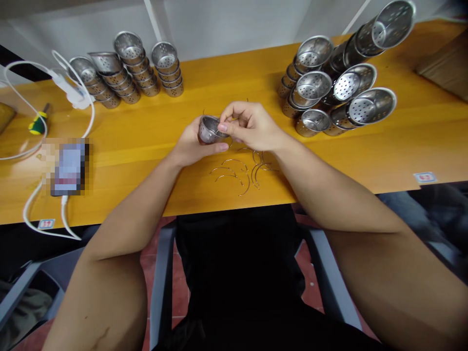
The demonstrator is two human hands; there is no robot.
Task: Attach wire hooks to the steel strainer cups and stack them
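My left hand is wrapped around a small perforated metal cup, its mouth tilted up and towards the right. At the cup's rim, my right hand pinches a thin wire between thumb and forefinger; most of the wire is hidden by the fingers. Just below the hands, several loose curved wires lie scattered on the yellow table.
Stacks of perforated metal cups stand at back left and back right. Left of me are a phone, a white cable, a power adapter and a screwdriver. A cardboard box sits far right.
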